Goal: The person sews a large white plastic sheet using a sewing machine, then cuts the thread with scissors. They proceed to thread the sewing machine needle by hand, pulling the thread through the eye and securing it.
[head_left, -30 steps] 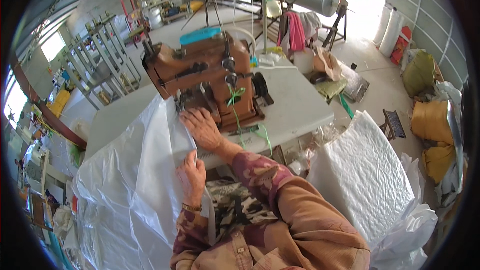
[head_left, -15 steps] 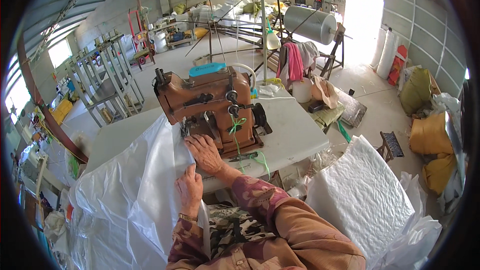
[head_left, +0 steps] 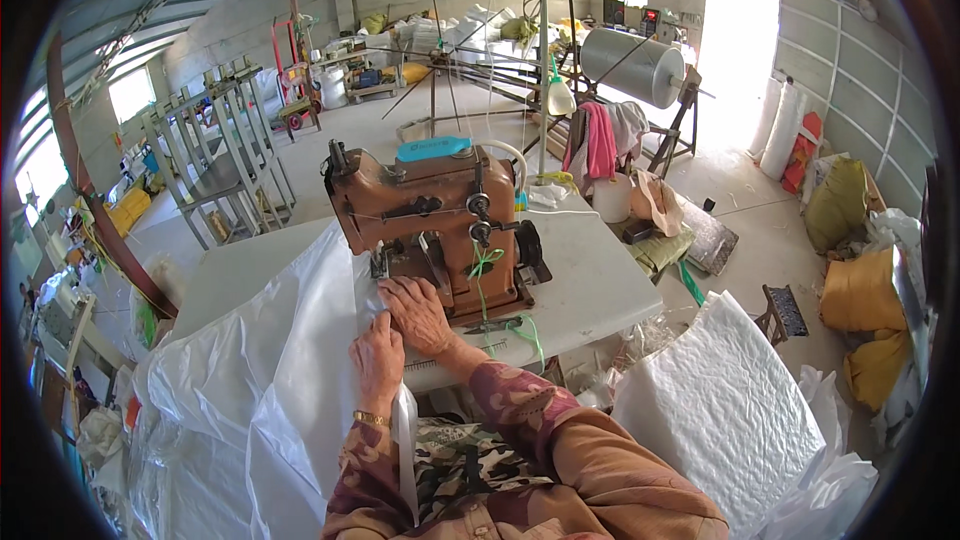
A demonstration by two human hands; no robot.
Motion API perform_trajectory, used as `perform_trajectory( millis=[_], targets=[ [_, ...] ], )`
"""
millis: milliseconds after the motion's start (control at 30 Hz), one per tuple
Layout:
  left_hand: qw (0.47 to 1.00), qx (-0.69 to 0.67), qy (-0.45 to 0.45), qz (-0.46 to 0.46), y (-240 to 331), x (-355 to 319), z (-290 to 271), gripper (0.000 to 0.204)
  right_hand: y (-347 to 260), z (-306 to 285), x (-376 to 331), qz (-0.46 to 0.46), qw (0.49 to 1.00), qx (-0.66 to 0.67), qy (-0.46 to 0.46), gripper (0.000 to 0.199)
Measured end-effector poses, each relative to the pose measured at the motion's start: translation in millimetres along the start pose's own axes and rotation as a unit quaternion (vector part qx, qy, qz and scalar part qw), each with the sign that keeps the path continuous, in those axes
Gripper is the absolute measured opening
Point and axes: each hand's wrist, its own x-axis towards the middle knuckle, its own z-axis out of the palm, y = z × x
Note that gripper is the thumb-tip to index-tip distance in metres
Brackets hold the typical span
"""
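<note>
A brown sewing machine (head_left: 425, 202) with a light blue top piece stands on the pale table (head_left: 590, 275). A large sheet of white plastic material (head_left: 300, 370) runs from its needle area down over the table's left and front edge. My left hand (head_left: 378, 368) is closed on the sheet's right edge, fingers bent, thumb tip hidden. Just ahead and to the right, my right hand (head_left: 418, 314) lies on the material close below the presser foot (head_left: 379, 262), fingers extended side by side, its thumb hidden. Green thread (head_left: 484, 260) hangs from the machine beside it.
Dark thread snips (head_left: 495, 324) lie right of my right hand. A stack of white sheets (head_left: 720, 390) rises at my right. Beyond the table are a pail (head_left: 612, 197), a large film roll (head_left: 633, 67) on a stand, a metal rack (head_left: 215, 160) and a small stool (head_left: 783, 313).
My left hand has slid up the sheet edge towards my right hand, and its fingers have bent in. My right hand's fingers have drawn back a little from the needle. The view has shifted slightly.
</note>
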Motion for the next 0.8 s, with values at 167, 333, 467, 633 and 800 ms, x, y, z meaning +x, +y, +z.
perform_trajectory(
  millis=[167, 333, 467, 633, 800],
  targets=[
    [0.999, -0.019, -0.013, -0.033, 3, 5, 0, 0.019, 1, 4, -1, 0.007, 1.000, 0.010, -0.011, 0.044],
    [1.000, 0.006, 0.006, -0.009, -2, 11, 6, 0.017, 2, 7, -1, 0.008, 1.000, 0.004, -0.014, 0.044],
    [1.000, 0.020, 0.001, -0.018, -1, 12, 5, 0.016, 0, 4, 0, 0.010, 1.000, 0.004, -0.019, 0.044],
    [0.999, -0.012, 0.029, -0.004, 2, 13, -3, 0.010, 2, 6, -3, 0.009, 1.000, 0.004, -0.015, 0.044],
    [0.999, -0.014, 0.005, -0.028, 3, 12, -9, 0.013, 0, 1, 0, 0.009, 1.000, 0.010, -0.013, 0.044]
  ],
)
